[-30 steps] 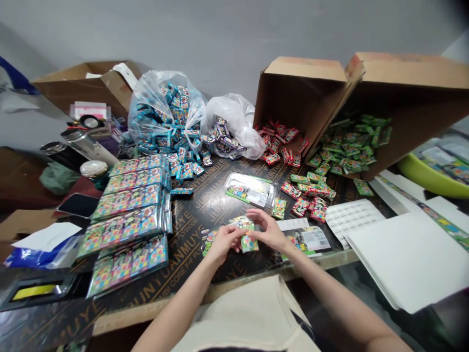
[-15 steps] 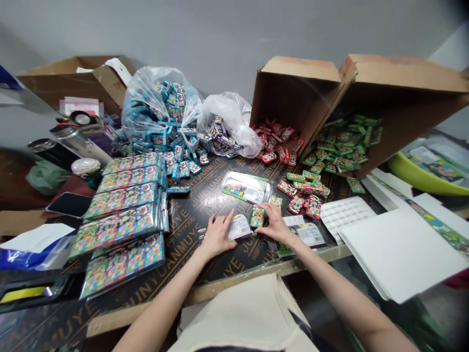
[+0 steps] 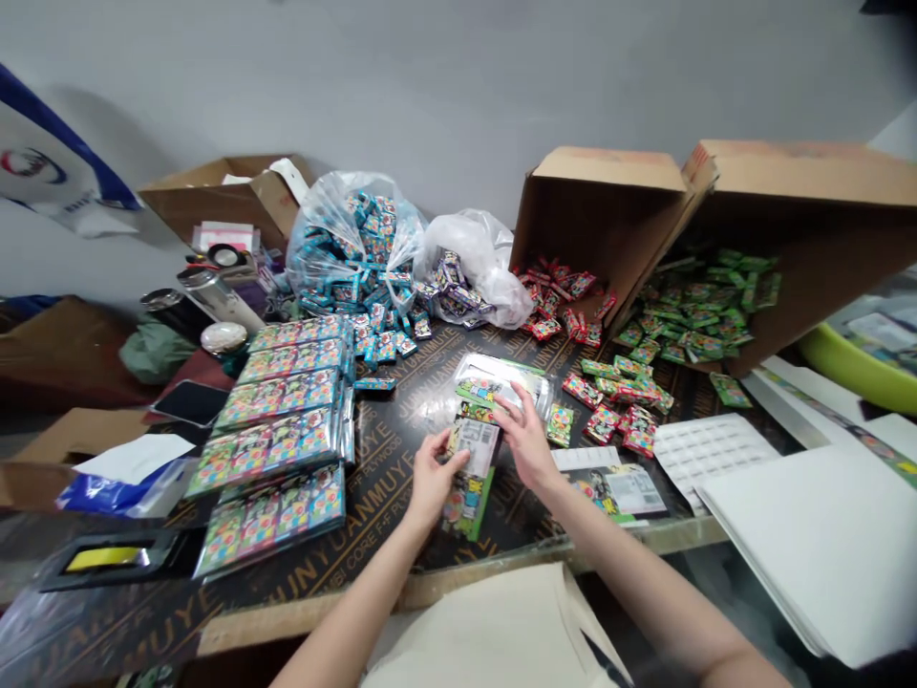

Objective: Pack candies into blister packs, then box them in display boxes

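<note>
My left hand (image 3: 434, 478) pinches the side of a printed card package (image 3: 473, 454), its thumb lying across the front. The package is green and black with a pale label and stands lengthwise towards me, touching or just above the table. My right hand (image 3: 526, 440) is at its upper right, fingers spread and nothing visible in its grasp; whether the fingertips touch the package I cannot tell. Behind them lies a clear plastic blister pack (image 3: 501, 375) with a green card. A small green box (image 3: 560, 425) sits right of my right hand. Another printed package (image 3: 620, 487) lies near the table edge.
Stacked filled packs (image 3: 279, 411) stand at the left. Behind are a bag of blue boxes (image 3: 358, 239), a bag of purple boxes (image 3: 465, 277), and cartons with red boxes (image 3: 551, 296) and green boxes (image 3: 694, 306). White sheets (image 3: 809, 535) lie at the right.
The printed package has turned lengthwise towards me in my left hand. My right hand has left its pinch on a small green box and opened. The view has shifted left and up.
</note>
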A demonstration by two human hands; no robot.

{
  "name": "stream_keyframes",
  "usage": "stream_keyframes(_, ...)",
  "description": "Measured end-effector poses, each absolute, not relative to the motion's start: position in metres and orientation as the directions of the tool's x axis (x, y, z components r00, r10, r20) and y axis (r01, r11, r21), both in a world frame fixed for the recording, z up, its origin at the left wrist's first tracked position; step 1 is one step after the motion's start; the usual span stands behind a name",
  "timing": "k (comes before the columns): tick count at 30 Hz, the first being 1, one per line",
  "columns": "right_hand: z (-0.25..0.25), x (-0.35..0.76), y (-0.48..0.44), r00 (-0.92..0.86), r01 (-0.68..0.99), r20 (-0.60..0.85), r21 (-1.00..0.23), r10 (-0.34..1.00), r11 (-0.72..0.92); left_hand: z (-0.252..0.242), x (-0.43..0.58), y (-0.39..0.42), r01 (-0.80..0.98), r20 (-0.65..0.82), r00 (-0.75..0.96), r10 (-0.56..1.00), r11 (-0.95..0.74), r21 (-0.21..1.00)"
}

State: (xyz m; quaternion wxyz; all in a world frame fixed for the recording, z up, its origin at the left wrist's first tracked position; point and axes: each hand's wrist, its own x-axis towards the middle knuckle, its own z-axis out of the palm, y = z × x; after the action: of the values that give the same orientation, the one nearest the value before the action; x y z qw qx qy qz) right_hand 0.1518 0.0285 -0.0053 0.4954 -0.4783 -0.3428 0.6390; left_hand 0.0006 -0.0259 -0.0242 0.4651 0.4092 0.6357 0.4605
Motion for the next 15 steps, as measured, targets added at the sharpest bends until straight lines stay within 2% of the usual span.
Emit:
stream_keyframes(3, -0.004, 0.129, 0.033, 0.073, -0.425, -0.43, -0.83, 0.9, -0.362, -0.024, 0.019, -0.036, -0.279, -0.332, -0.288, 0.898, 0.253, 0.926)
stream_keyframes(5, -0.002, 0.122, 0.034, 0.035, -0.435, -0.479, -0.798, 0.877, -0.418, -0.019, 0.03, -0.042, -0.467, -0.428, -0.318, 0.846, 0.253, 0.847)
stream_keyframes(7, 0.001, 0.121, 0.033, -0.046, -0.421, -0.469, -0.792, 0.882, -0.443, -0.011, 0.034, -0.043, -0.589, -0.513, -0.313, 0.8, 0.26, 0.765)
stream_keyframes(11, 0.008, 0.127, 0.028, -0.144, -0.445, -0.423, -0.78, 0.895, -0.44, 0.002, 0.029, -0.033, -0.712, -0.65, -0.233, 0.723, 0.329, 0.621)
stream_keyframes(15, 0.008, 0.136, 0.025, -0.17, -0.45, -0.444, -0.76, 0.88, -0.47, 0.006, 0.017, -0.016, -0.71, -0.7, -0.083, 0.709, 0.451, 0.541)
